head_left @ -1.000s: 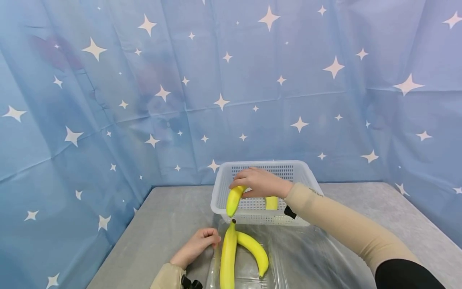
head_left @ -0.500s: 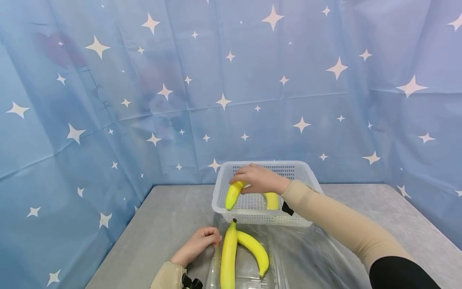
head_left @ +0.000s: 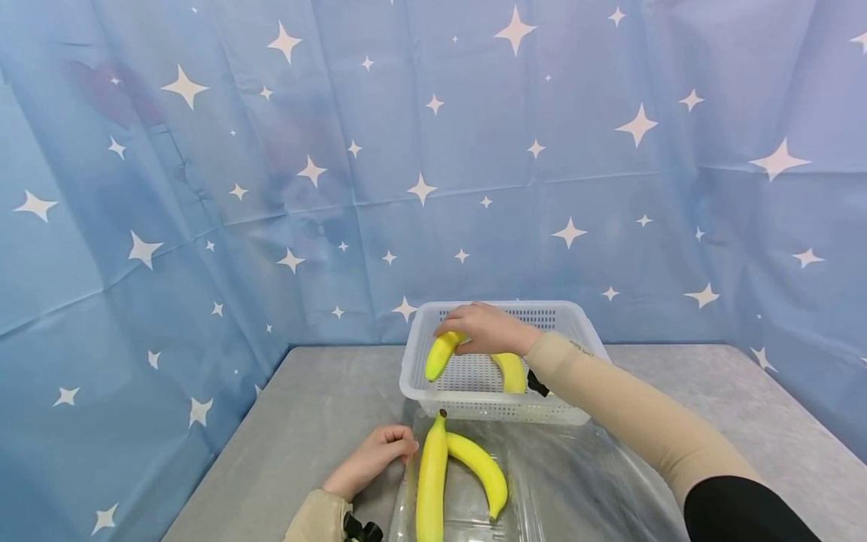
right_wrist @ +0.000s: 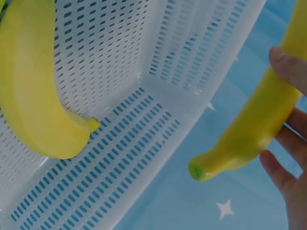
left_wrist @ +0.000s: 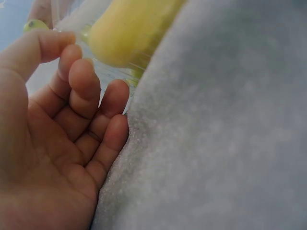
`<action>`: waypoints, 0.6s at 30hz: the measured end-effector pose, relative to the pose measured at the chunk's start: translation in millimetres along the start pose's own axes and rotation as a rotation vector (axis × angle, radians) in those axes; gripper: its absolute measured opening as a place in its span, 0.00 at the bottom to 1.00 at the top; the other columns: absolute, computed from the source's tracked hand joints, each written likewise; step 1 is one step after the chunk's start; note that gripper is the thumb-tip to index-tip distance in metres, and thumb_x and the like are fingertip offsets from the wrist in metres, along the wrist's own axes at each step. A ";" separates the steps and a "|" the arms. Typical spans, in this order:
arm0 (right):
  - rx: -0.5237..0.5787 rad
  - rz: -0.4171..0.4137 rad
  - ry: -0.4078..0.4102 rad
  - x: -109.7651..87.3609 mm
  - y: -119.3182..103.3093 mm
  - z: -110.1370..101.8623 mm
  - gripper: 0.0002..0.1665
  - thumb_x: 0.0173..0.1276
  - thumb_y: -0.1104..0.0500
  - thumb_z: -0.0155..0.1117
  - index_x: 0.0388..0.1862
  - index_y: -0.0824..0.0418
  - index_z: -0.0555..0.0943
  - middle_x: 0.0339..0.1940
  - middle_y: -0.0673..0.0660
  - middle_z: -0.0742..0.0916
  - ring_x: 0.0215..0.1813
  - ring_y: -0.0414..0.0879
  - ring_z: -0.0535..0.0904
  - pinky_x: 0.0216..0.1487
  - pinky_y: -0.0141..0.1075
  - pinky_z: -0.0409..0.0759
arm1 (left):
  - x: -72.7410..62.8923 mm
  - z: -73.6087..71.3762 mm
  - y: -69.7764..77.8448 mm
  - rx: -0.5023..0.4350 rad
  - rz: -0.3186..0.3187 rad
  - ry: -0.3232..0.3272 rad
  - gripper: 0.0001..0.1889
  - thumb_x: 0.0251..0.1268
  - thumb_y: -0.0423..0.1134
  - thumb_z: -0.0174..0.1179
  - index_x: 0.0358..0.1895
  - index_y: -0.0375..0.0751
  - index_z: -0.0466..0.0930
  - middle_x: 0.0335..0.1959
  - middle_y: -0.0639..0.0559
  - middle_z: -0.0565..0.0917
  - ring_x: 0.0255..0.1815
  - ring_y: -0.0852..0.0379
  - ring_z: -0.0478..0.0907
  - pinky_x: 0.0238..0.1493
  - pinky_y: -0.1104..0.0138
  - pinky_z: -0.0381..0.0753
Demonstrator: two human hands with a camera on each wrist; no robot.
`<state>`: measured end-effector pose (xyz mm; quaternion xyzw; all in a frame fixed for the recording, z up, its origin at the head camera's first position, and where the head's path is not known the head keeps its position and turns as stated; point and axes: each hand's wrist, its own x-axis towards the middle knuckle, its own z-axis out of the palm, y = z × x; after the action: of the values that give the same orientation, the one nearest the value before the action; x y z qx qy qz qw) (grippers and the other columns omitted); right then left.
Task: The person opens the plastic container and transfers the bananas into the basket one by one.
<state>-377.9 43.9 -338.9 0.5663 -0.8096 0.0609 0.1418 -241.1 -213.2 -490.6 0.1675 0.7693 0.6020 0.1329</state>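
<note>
My right hand (head_left: 491, 329) grips a yellow banana (head_left: 443, 355) over the left part of a white perforated basket (head_left: 409, 379). In the right wrist view, thumb and fingers hold the banana (right_wrist: 254, 127) around its body, its green-tipped end pointing away from the palm. Another banana (head_left: 512, 373) lies inside the basket. Nearer the body, a long banana (head_left: 431, 482) and a curved banana (head_left: 481, 468) lie in a clear plastic container (head_left: 466, 519). My left hand (head_left: 375, 459) pinches the container's left edge between thumb and index finger; the other fingers are loosely bent (left_wrist: 79, 86).
The grey table (head_left: 325, 399) carries everything. A transparent plastic sheet or lid (head_left: 596, 482) spreads to the right of the container. A blue star-patterned curtain (head_left: 433, 150) stands behind the basket and along the sides.
My right hand has lifted slightly and moved farther back with its banana, so more of the banana in the basket shows. The left hand stays at the container's edge.
</note>
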 end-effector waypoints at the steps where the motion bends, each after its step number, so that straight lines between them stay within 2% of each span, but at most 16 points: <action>1: 0.001 0.003 -0.001 0.7 1.2 0.8 0.27 0.57 0.57 0.75 0.56 0.52 0.81 0.52 0.49 0.84 0.54 0.47 0.78 0.56 0.44 0.74 | -0.1 0.0 0.1 0.000 -0.001 0.002 0.16 0.67 0.38 0.56 0.23 0.33 0.67 0.20 0.54 0.72 0.26 0.57 0.70 0.38 0.64 0.70; 6: 0.011 0.018 -0.010 4.3 5.2 3.5 0.27 0.57 0.57 0.76 0.56 0.53 0.81 0.51 0.49 0.84 0.53 0.47 0.79 0.55 0.44 0.75 | -0.6 -0.2 0.4 0.002 -0.002 0.011 0.16 0.67 0.38 0.56 0.24 0.30 0.67 0.20 0.53 0.72 0.26 0.56 0.70 0.37 0.64 0.70; 14: 0.014 0.061 -0.049 9.0 8.7 8.4 0.27 0.57 0.57 0.75 0.57 0.51 0.81 0.51 0.48 0.84 0.53 0.46 0.78 0.55 0.44 0.74 | 0.0 -0.5 0.1 0.000 -0.006 0.010 0.16 0.67 0.39 0.56 0.23 0.35 0.68 0.20 0.54 0.72 0.27 0.56 0.70 0.37 0.64 0.70; 18: 0.010 0.055 -0.050 9.4 11.5 14.7 0.27 0.56 0.58 0.76 0.56 0.52 0.81 0.51 0.49 0.84 0.52 0.46 0.78 0.54 0.45 0.74 | -0.4 0.1 -0.7 -0.002 -0.001 0.017 0.17 0.67 0.39 0.56 0.25 0.29 0.68 0.20 0.53 0.72 0.27 0.56 0.71 0.37 0.64 0.70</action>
<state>-394.0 35.7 -349.4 0.5457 -0.8280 0.0545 0.1170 -240.8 -213.5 -491.2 0.1621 0.7700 0.6039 0.1269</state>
